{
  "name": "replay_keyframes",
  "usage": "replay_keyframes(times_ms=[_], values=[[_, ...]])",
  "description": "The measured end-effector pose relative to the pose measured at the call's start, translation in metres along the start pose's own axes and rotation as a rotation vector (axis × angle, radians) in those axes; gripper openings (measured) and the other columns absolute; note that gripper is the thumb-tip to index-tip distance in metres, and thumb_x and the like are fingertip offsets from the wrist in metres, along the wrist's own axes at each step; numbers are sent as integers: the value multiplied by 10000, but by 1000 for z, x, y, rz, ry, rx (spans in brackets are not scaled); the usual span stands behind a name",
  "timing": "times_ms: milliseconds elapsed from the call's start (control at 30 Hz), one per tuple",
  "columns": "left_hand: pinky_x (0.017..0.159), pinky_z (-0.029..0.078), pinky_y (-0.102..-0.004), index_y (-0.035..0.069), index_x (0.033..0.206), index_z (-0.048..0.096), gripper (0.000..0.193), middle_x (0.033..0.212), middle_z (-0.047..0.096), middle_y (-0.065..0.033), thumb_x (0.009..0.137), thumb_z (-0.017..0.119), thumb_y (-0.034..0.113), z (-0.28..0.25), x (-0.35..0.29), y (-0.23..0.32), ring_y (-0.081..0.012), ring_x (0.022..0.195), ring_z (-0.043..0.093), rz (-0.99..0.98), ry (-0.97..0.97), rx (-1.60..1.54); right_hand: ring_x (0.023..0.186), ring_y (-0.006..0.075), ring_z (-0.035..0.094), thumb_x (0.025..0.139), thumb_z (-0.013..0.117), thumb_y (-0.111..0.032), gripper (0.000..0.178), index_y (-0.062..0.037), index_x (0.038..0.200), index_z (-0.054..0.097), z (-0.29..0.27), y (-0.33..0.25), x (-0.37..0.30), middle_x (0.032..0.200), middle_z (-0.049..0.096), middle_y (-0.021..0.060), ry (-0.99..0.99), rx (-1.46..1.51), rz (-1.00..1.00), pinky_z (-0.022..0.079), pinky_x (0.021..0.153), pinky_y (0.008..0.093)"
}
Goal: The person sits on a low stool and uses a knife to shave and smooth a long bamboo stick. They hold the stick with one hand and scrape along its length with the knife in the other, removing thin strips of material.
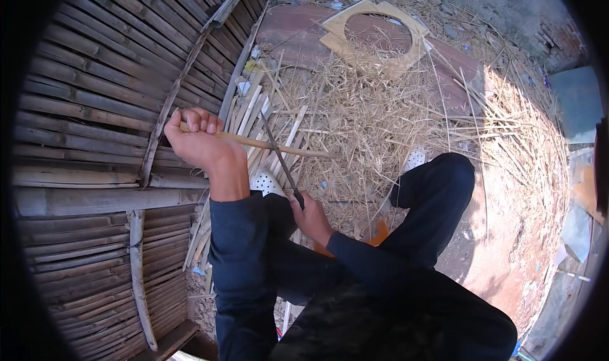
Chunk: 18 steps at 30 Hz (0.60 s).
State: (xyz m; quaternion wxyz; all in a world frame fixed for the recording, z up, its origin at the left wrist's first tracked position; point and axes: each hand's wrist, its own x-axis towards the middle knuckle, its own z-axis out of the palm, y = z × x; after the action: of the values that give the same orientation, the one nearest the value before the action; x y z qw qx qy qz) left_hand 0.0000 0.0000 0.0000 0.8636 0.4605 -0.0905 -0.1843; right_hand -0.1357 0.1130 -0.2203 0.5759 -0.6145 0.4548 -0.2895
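Observation:
My left hand (202, 139) is closed round one end of a bamboo strip (279, 147), which points to the right across the picture. Lower down, my right hand (311, 216) grips the dark handle of a knife (280, 153). The knife's long narrow blade slants up and left and crosses the strip near its middle; whether its edge bites into the strip cannot be made out. Beneath both hands lies a thick litter of bamboo shavings (361, 123). Several split bamboo strips (244, 120) lie on the ground beside my left hand.
A slatted bamboo wall (95, 107) rises close on the left. At the far side lies a pale board with a round hole (336, 40). My white dotted shoes (266, 182) rest among the shavings. More strips (523, 145) are strewn at the right, near grey-blue sheets (574, 104).

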Motion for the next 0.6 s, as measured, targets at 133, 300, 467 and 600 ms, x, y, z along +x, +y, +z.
replay_keyframes(times_ms=[133, 300, 467, 600], values=[[515, 249, -266, 149, 611, 311, 321, 597, 337, 6, 878, 418, 294, 5, -14, -15, -106, 514, 271, -23, -10, -106, 676, 462, 598, 946, 551, -204, 235, 29, 971, 548, -19, -42, -2, 652, 583, 257, 50, 100, -212, 450, 558, 471], [519, 253, -274, 150, 611, 325, 317, 589, 332, 9, 891, 397, 281, 8, -18, 0, -110, 511, 281, 4, -153, -37, 686, 444, 613, 961, 522, -156, 193, 27, 902, 536, -5, -95, 20, 674, 585, 230, 43, 130, -180, 446, 562, 427], [528, 252, -277, 151, 602, 325, 325, 590, 335, 8, 887, 414, 280, 18, -15, 4, -112, 511, 281, -11, -74, -58, 653, 435, 599, 968, 522, -224, 267, 30, 884, 519, -22, 11, 6, 644, 570, 252, 70, -30, -98, 442, 547, 458], [533, 258, -280, 152, 598, 332, 327, 593, 339, 6, 889, 418, 275, 14, -22, -4, -114, 519, 292, -2, -93, -69, 593, 329, 595, 983, 495, -216, 271, 17, 846, 509, -23, -67, -11, 641, 550, 198, 82, 130, -202, 426, 541, 379]])
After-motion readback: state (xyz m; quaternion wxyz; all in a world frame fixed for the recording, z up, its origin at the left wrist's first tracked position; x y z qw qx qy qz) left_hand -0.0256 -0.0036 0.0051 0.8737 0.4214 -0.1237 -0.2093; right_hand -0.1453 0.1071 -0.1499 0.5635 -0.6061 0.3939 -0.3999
